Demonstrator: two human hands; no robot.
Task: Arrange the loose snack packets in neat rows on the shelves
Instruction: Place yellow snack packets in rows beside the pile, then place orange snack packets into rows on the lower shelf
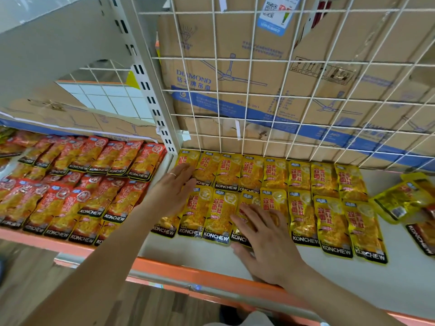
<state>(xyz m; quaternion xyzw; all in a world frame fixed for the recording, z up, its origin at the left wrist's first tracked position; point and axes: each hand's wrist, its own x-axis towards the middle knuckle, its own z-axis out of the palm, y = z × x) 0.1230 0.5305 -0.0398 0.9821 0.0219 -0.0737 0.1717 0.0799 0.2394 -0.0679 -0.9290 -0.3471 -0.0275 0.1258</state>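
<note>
Yellow KONCHEW snack packets (303, 203) lie in two overlapping rows on the white shelf (367, 285). My left hand (174, 191) lies flat with straight fingers on the leftmost packets, its fingertips reaching the back row. My right hand (263, 241) presses flat on the front-row packets near the middle, fingers spread. A few loose yellow packets (400, 203) lie askew at the shelf's right end, one face down, with another loose packet (421, 236) below them.
Red KONCHEW packets (77, 184) fill the neighbouring shelf on the left in overlapping rows. A white wire grid (259, 90) backs the shelf, with cardboard boxes (235, 67) behind it. A slotted upright post (150, 95) divides the two shelves. An orange edge strip (211, 276) runs along the front.
</note>
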